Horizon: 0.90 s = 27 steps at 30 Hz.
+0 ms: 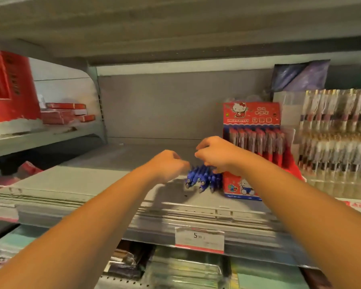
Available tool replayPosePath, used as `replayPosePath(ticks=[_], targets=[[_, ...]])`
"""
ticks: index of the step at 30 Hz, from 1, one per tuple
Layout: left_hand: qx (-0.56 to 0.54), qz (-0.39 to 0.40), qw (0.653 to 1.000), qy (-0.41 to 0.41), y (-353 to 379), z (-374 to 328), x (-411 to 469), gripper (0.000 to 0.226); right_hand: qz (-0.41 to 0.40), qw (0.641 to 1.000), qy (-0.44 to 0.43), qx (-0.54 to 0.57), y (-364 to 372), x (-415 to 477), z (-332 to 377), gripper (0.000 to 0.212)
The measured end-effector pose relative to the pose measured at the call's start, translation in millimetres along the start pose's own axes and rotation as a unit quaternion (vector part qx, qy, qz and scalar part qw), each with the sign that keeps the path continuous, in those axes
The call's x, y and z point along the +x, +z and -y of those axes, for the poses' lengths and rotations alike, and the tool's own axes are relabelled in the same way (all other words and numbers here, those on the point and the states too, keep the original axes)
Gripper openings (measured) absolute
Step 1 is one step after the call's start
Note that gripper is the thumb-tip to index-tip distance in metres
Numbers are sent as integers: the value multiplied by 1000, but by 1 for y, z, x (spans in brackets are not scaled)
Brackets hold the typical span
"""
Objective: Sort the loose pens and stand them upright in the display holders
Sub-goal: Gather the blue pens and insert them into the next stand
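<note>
A bunch of several blue pens (200, 178) lies on the grey shelf (92, 184), tips toward me, just left of a red cartoon-cat display holder (252, 119) filled with upright red pens. My left hand (169, 165) has curled fingers at the left end of the blue bunch. My right hand (215, 155) hovers over the bunch with curled fingers that touch its top. Both hands cover the far ends of the pens, so the exact grip is unclear.
A clear rack of many upright pens (338, 138) stands at the right. Red boxes (65, 113) sit on the neighbouring shelf at left. A price tag (199, 239) hangs on the shelf's front edge. Packaged goods fill the shelf below.
</note>
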State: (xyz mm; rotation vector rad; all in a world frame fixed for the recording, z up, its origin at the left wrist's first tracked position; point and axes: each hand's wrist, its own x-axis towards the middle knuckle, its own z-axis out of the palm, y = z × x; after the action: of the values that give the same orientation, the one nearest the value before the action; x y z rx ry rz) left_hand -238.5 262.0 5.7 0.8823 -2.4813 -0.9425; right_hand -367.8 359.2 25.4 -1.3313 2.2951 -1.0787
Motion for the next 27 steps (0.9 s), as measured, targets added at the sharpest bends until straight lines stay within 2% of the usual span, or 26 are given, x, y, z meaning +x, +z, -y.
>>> replayPosePath(ticks=[3, 6, 11, 12, 14, 16, 19, 24, 27], targets=[[10, 45, 998, -45, 3, -1, 27, 34, 26, 997, 33, -72, 6, 16, 11, 38], [51, 80, 994, -58, 8, 0, 54, 27, 49, 983, 69, -162, 12, 27, 19, 36], [93, 157, 980, -83, 9, 7, 90, 35, 63, 948, 96, -297, 23, 35, 15, 17], [92, 167, 978, -83, 8, 9, 95, 35, 72, 938, 114, -318, 27, 38, 14, 22], [92, 185, 976, -68, 4, 14, 104, 34, 84, 919, 140, -359, 35, 43, 17, 27], [93, 205, 973, -44, 1, 21, 110, 30, 77, 903, 159, -391, 41, 48, 21, 18], [76, 232, 970, -9, -4, 34, 113, 20, 77, 887, 201, -408, 52, 54, 25, 25], [21, 241, 969, 43, -11, 53, 113, 18, 61, 876, 264, -400, 68, 58, 31, 17], [16, 246, 967, 65, -12, 55, 112, 19, 33, 888, 288, -356, 68, 57, 33, 10]])
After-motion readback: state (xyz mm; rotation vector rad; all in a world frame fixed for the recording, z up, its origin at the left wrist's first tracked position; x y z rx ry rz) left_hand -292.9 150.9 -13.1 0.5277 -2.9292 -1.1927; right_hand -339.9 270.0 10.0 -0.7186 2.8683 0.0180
